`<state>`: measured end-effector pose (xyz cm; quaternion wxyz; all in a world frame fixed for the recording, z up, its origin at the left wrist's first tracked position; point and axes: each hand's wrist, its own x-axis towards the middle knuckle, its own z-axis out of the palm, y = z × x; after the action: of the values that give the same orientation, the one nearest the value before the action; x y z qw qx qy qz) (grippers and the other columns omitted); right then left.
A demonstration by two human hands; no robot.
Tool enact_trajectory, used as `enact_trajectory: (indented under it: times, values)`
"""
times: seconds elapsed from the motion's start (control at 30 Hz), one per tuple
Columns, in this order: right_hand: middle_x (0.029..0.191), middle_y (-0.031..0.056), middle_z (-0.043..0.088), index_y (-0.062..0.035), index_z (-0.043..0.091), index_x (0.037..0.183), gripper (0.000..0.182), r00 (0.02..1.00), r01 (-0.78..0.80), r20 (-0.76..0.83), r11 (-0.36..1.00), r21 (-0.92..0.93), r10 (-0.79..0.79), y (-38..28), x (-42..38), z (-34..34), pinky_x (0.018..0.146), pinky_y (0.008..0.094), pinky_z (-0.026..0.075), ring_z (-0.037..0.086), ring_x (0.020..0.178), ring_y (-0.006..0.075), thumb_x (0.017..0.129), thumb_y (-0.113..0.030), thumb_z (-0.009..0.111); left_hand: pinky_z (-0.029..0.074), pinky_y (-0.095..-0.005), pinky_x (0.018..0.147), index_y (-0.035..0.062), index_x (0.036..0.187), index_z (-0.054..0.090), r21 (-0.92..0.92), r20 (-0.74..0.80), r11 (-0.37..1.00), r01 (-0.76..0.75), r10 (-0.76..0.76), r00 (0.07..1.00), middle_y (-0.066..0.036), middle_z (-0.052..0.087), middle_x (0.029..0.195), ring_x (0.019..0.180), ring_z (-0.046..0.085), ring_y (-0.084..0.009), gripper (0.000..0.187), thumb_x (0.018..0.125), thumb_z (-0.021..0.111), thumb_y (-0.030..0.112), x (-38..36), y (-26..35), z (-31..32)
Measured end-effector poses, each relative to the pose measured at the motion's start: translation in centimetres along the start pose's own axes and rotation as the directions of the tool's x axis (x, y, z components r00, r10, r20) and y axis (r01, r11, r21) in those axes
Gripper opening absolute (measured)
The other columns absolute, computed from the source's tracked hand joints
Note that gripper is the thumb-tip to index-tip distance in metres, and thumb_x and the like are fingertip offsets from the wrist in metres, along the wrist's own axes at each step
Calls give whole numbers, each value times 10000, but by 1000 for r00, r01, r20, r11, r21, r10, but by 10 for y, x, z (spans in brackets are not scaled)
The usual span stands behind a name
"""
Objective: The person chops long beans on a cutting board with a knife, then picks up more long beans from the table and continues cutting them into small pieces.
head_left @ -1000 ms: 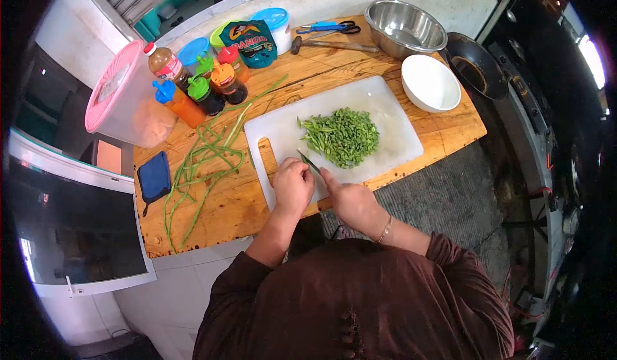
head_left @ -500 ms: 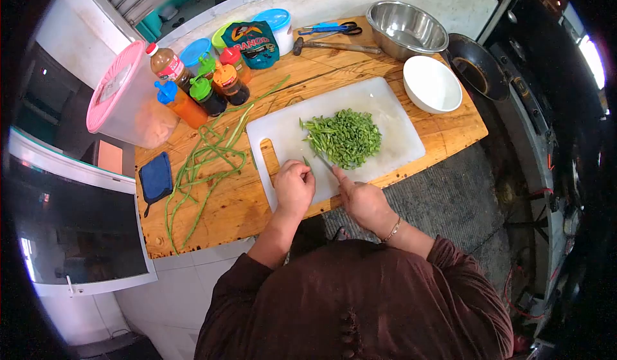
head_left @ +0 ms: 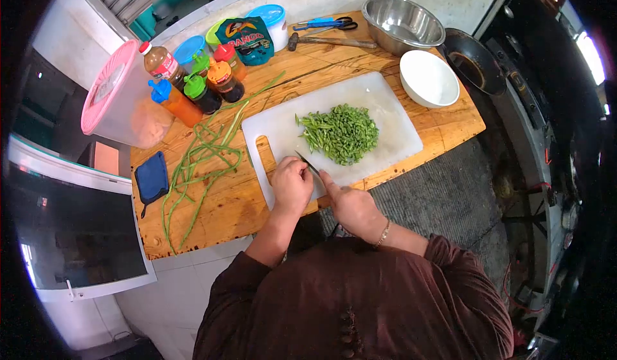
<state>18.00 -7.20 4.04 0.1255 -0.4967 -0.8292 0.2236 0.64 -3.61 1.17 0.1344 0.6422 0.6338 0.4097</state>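
Knife in my right hand, fingers clenched round the handle, index finger along the spine; blade tip points up-left onto the white cutting board. My left hand is curled, knuckles up, pressing down just left of the blade; whatever it pins is hidden under the fingers, so I cannot tell what it grips. Both hands sit at the near edge of the board, almost touching each other.

Pile of chopped green beans lies mid-board, just beyond the blade tip, apart from both hands.

Left of the board, uncut long beans sprawl in loose loops across the wooden worktop, some ends lying against the board's left edge. A dark blue pouch lies near the worktop's left edge, beside the beans.

Far left corner: a pink-lidded plastic container, then a cluster of sauce bottles with red, green, orange and blue caps, and a dark snack packet behind them.

Far side: scissors with blue handles, a hammer-like tool next to them, a steel bowl. A white bowl stands just right of the board. A dark wok sits off the worktop's right corner.
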Motion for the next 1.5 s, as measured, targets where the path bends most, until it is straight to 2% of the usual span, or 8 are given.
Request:
enact_trajectory:
  times: [0.27, 0.37, 0.57, 0.77, 0.97, 1.07, 1.17, 1.5]
  values:
    - [728, 200, 673, -66, 360, 1504, 669, 998, 52, -37, 998, 48, -50, 1, 8, 7, 601, 499, 538, 676, 657, 373, 860, -92, 540, 521, -435, 728, -26, 752, 660, 57, 2, 998, -27, 27, 1000, -157, 650, 837, 793, 636, -353, 31, 737, 658, 2, -1, 1, 0]
    - [723, 177, 662, -72, 384, 1494, 649, 987, -72, 139, 997, -24, 74, -3, -19, -13, 601, 451, 536, 668, 645, 340, 888, -154, 602, 519, -436, 745, -25, 769, 672, 47, 6, 999, -12, 12, 1000, -153, 656, 854, 806, 638, -350, 46, 738, 664, 8, -2, 1, 1]
    - [679, 178, 654, -96, 358, 1513, 670, 999, 31, 22, 998, 62, -33, 10, -17, -7, 580, 489, 530, 660, 609, 373, 880, -140, 572, 524, -427, 778, -19, 819, 705, 58, 120, 997, -44, 36, 992, -138, 664, 877, 836, 648, -344, 88, 740, 685, 13, 0, 4, -10]
    - [746, 185, 669, -97, 367, 1505, 664, 1000, 2, 21, 1000, 22, -2, 15, 8, -10, 603, 470, 537, 667, 650, 363, 885, -174, 594, 536, -412, 754, -8, 793, 705, -49, 109, 993, 110, -104, 989, -130, 673, 883, 818, 661, -329, 63, 735, 706, 17, 0, 1, -8]
    - [698, 185, 650, -122, 460, 1457, 527, 997, 1, -83, 1000, 20, 1, 19, 2, -15, 571, 499, 515, 650, 618, 384, 945, -183, 567, 542, -407, 735, 17, 747, 700, 68, 159, 997, 29, -40, 987, -114, 683, 844, 801, 669, -322, 23, 743, 704, 39, 11, 3, -14]
    - [726, 177, 656, -72, 380, 1497, 655, 998, 60, 15, 998, 4, -61, 3, -11, -18, 572, 472, 538, 662, 623, 358, 868, -103, 559, 540, -407, 734, 15, 744, 698, 100, 174, 993, 66, -83, 981, -114, 684, 847, 801, 668, -323, 33, 753, 696, 47, 13, 2, -14]
    - [701, 192, 648, -81, 397, 1493, 590, 998, 47, -46, 998, 44, -45, 4, -14, -10, 556, 483, 512, 638, 589, 378, 931, -148, 565, 539, -410, 732, 12, 746, 699, 75, 169, 993, 88, -99, 981, -122, 682, 842, 799, 667, -326, 38, 761, 690, 46, 13, 1, -14]
    - [755, 198, 668, -43, 374, 1493, 648, 1000, 18, 16, 996, 82, -20, -1, 12, -1, 612, 479, 542, 672, 672, 378, 865, -69, 532, 530, -430, 727, -5, 768, 687, 63, 161, 998, -4, -6, 987, -139, 669, 845, 801, 656, -351, 28, 772, 685, 23, 10, 0, -11]
